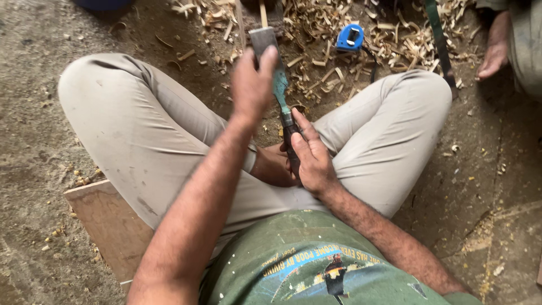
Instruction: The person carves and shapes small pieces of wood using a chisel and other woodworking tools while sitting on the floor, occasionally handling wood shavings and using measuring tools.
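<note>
I sit cross-legged on the ground and hold a chisel [280,85] upright over my lap. It has a wide grey steel blade at the top, a teal shank and a dark handle. My left hand [252,82] is raised and wraps the upper shank, with its fingertips on the blade. Lower down, my right hand [311,158] grips the dark handle between my knees, fingers partly spread along it.
Wood shavings [316,34] lie heaped on the dirt floor ahead, with a blue tape measure [350,38] among them. Another person's bare foot [494,52] rests at the top right beside a dark green strip [437,39]. A wooden board [107,220] lies under my left thigh.
</note>
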